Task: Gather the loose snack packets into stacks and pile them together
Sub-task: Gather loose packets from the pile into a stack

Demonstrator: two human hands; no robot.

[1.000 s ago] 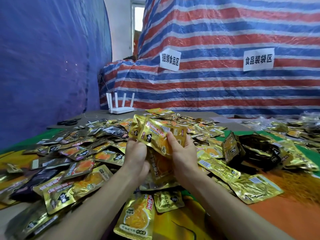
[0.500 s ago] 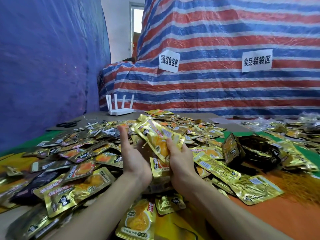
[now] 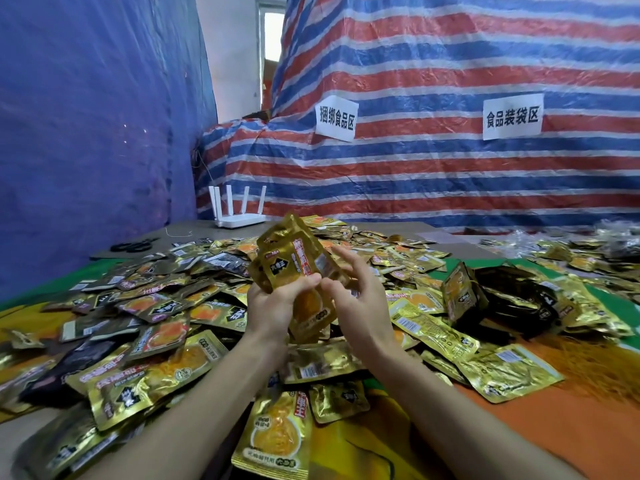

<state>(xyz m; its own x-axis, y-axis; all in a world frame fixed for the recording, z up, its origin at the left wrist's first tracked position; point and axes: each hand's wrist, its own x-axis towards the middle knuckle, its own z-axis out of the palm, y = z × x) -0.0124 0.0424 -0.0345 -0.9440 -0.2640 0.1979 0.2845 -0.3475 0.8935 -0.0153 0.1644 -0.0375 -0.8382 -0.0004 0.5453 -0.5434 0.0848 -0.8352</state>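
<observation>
Above the middle of the heap, raised clear of the table: a small stack of gold snack packets (image 3: 294,268), nearly upright, top tipped a little to the left. Gripped low down by the left hand (image 3: 273,306), thumb laid across the front face, fingers curled round behind. Just to the right of the stack, the right hand (image 3: 360,299): fingers spread and loosely bent, holding nothing, thumb tip close beside the left thumb at the stack's lower edge; cannot tell whether touching the foil.

Underneath and all around, loose packets (image 3: 162,306) strewn in an overlapping layer, mostly gold and orange, some dark, thickest on the left and running to the far edge of the table. Nearer than the hands, one large orange-faced packet (image 3: 277,431) lying flat. To the right, a dark clump of packets (image 3: 512,299) heaped together, with more gold ones beyond at far right. Showing through at near right, an orange and green cloth (image 3: 571,427).

At far left on bare tabletop, a white router (image 3: 239,218) with upright antennas, and to its near left black scissors (image 3: 135,244). Behind, a striped tarp (image 3: 450,174) carrying two paper signs (image 3: 336,118), and on the left a blue tarp (image 3: 86,133)
</observation>
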